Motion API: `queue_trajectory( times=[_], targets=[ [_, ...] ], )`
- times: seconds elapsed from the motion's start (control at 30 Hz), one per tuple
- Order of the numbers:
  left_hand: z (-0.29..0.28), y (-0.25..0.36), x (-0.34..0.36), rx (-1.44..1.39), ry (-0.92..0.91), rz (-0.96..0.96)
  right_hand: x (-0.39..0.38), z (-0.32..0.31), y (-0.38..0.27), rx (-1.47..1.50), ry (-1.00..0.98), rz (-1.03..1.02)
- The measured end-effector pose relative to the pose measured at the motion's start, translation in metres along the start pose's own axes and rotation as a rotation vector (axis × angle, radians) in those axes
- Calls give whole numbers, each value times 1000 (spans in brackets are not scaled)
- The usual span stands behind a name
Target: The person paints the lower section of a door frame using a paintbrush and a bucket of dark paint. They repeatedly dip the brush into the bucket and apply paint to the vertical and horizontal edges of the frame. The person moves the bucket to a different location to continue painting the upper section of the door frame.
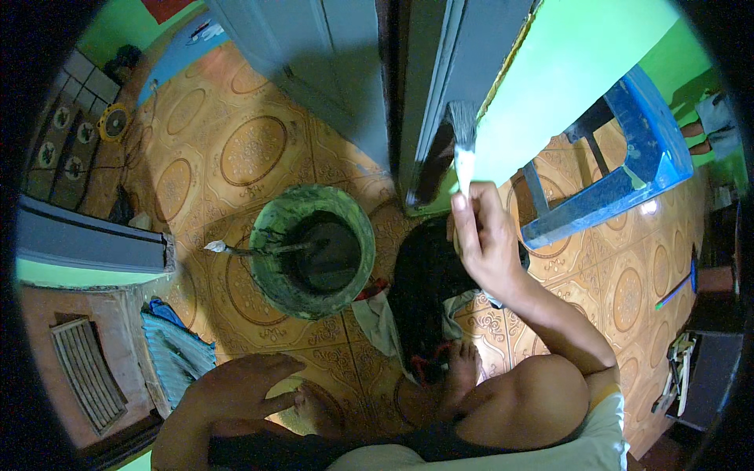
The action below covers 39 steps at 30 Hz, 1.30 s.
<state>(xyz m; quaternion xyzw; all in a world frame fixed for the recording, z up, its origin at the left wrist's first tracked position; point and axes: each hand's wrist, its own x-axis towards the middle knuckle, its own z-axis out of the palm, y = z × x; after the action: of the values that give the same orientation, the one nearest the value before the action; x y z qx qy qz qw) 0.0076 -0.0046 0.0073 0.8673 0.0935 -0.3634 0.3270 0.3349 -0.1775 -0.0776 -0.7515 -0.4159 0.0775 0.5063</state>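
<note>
My right hand grips the white handle of a paintbrush, its grey bristles at the dark grey door frame, just beside the pale green wall. My left hand hangs low at the left with its fingers apart and nothing in them. A green paint-smeared bucket stands on the patterned tiles, dark liquid inside and a stick with a pale tip lying across it. A dark cloth heap lies below the frame, near my bare foot.
A grey door stands behind the bucket. A blue plastic stool or table is at the right, with a person's legs beyond. A yellow fan is at far left, a teal mat at lower left.
</note>
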Motion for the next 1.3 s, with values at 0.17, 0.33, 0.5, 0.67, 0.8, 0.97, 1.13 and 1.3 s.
queue_trajectory(
  times=[0.17, 0.33, 0.5, 0.67, 0.8, 0.97, 1.13, 1.3],
  targets=[
    [2, -2, -6, -24, -1, -39, 7, 4, 5, 75, -142, 227],
    [0, -5, 3, -40, -1, 11, -24, -3, 10, 83, -154, 219],
    [-1, -4, 5, -40, -16, -2, -9, -5, -8, 151, -71, 87],
    [-2, 3, -9, -31, -5, -47, 6, 11, 7, 139, -158, 237],
    [4, -9, 5, -31, 14, 25, -20, 3, 15, 95, -193, 294],
    [-4, 0, 5, -25, -7, 28, -26, -3, 3, 150, -104, 135],
    [-4, 4, -7, -20, -2, -17, 6, 12, 1, 153, -114, 173],
    [-2, -2, 6, -37, -13, 3, -14, 7, 19, 87, -193, 295]
  ],
)
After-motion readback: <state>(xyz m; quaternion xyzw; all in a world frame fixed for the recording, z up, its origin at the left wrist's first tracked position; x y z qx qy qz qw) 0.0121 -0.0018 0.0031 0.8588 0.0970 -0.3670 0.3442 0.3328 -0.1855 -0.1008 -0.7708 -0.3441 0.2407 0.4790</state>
